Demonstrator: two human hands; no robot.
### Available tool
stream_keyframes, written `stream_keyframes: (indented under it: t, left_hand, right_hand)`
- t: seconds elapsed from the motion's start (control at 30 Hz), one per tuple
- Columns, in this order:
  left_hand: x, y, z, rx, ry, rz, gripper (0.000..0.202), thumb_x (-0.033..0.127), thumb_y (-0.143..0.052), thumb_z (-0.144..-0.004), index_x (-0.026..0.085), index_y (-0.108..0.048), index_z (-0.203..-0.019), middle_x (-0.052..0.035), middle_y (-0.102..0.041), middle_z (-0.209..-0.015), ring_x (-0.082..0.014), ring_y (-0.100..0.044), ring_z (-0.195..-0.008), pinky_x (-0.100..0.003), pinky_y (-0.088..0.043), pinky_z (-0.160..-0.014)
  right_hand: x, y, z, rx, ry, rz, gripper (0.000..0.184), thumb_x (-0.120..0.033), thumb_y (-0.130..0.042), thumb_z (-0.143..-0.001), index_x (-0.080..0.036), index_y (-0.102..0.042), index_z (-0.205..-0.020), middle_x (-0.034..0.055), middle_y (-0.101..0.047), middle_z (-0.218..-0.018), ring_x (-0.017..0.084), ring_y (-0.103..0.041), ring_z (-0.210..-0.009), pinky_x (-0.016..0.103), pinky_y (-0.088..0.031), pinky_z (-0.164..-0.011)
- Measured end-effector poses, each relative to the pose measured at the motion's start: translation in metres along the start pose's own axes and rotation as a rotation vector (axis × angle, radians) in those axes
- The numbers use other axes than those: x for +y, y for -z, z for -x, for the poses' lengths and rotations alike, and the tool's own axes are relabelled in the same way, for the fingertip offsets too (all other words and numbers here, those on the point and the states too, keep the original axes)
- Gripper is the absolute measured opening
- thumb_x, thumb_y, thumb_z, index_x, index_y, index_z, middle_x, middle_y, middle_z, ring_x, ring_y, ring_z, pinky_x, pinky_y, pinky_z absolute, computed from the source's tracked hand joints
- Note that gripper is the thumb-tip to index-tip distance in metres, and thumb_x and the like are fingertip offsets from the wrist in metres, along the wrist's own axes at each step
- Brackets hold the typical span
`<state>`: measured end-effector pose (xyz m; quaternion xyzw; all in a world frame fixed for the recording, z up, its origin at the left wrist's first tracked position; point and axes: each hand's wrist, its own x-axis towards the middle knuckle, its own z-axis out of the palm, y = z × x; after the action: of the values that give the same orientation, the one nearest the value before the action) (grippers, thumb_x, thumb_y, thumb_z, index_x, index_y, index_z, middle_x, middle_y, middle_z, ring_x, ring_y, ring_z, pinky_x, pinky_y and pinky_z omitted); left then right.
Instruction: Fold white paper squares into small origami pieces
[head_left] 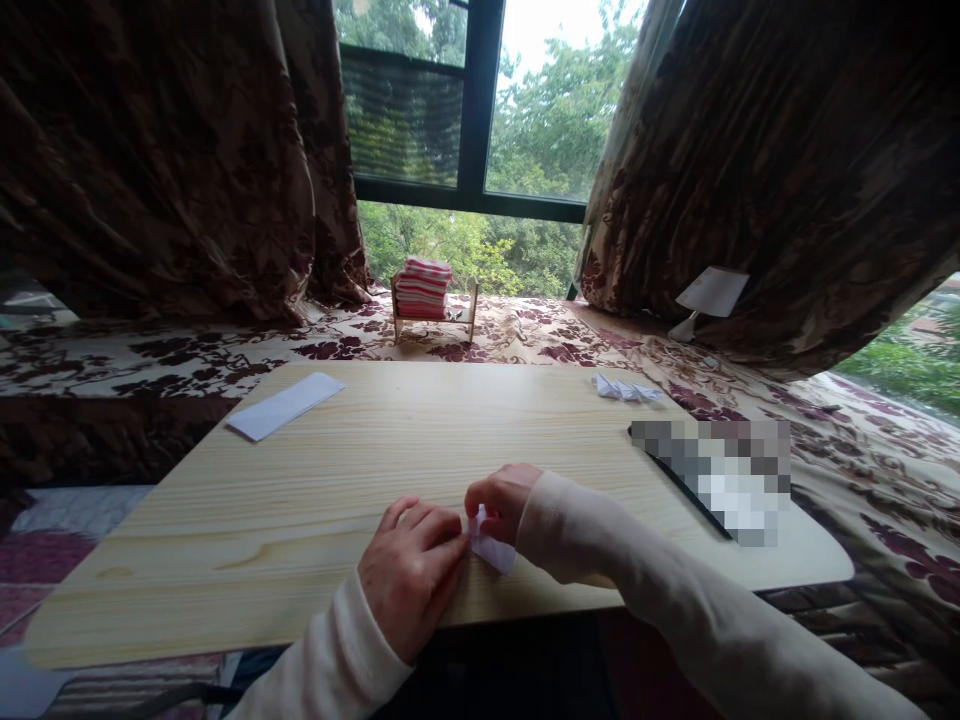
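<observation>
Near the front edge of a light wooden table (pixel 375 440), both my hands meet on a small folded piece of white paper (pixel 495 550). My left hand (pixel 412 575) lies over its left side with fingers pressed together on it. My right hand (pixel 504 500) pinches the paper's top from above, fingers curled. Most of the paper is hidden under the hands; a white corner sticks out to the right.
A flat folded white paper strip (pixel 285 405) lies at the table's far left. Small folded white paper shapes (pixel 626 388) sit at the far right edge. A dark flat device (pixel 712 480) rests on the right. A little wooden rack with striped cloth (pixel 424 290) stands by the window.
</observation>
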<state>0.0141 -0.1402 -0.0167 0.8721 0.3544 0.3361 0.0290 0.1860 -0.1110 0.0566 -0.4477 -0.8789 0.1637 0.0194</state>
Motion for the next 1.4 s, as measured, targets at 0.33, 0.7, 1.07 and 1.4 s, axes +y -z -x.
stream_keyframes:
  t: [0.33,0.7,1.07,1.4]
  left_hand:
    - [-0.001,0.001,0.0,-0.005,-0.02,0.02,0.027,0.019,-0.041,-0.082,0.024,-0.063,-0.096,-0.0043,-0.061,-0.088,-0.019,-0.051,-0.083,-0.042,-0.032,-0.086]
    - [-0.002,0.0,0.001,-0.007,-0.026,-0.021,0.024,0.019,-0.042,-0.082,0.023,-0.063,-0.092,-0.0042,-0.061,-0.089,-0.0183,-0.052,-0.083,-0.041,-0.033,-0.086]
    - [-0.003,0.0,0.001,-0.011,-0.032,-0.034,0.024,0.02,-0.041,-0.082,0.021,-0.064,-0.087,-0.0048,-0.061,-0.088,-0.018,-0.051,-0.082,-0.04,-0.034,-0.085]
    - [-0.003,0.0,0.0,-0.016,-0.018,-0.006,0.022,0.019,-0.042,-0.082,0.023,-0.063,-0.088,-0.0027,-0.062,-0.09,-0.0183,-0.052,-0.085,-0.041,-0.032,-0.086]
  right_hand:
    - [0.001,0.001,-0.009,0.01,0.084,0.095,0.016,-0.01,-0.061,-0.067,-0.022,-0.067,-0.074,-0.0017,-0.06,-0.061,0.011,-0.05,-0.055,0.021,-0.034,-0.05]
    - [0.01,0.0,-0.012,-0.001,0.117,0.022,0.015,-0.008,-0.061,-0.065,-0.02,-0.067,-0.069,-0.0025,-0.062,-0.062,0.01,-0.05,-0.054,0.02,-0.035,-0.05]
    - [0.011,-0.003,-0.013,0.023,0.116,-0.007,0.016,-0.011,-0.055,-0.071,-0.021,-0.067,-0.067,-0.0019,-0.061,-0.058,0.009,-0.045,-0.05,0.021,-0.034,-0.05]
    - [0.013,-0.007,-0.021,0.004,0.139,0.124,0.014,-0.012,-0.058,-0.067,-0.022,-0.067,-0.066,-0.0026,-0.06,-0.057,0.009,-0.043,-0.047,0.022,-0.031,-0.047]
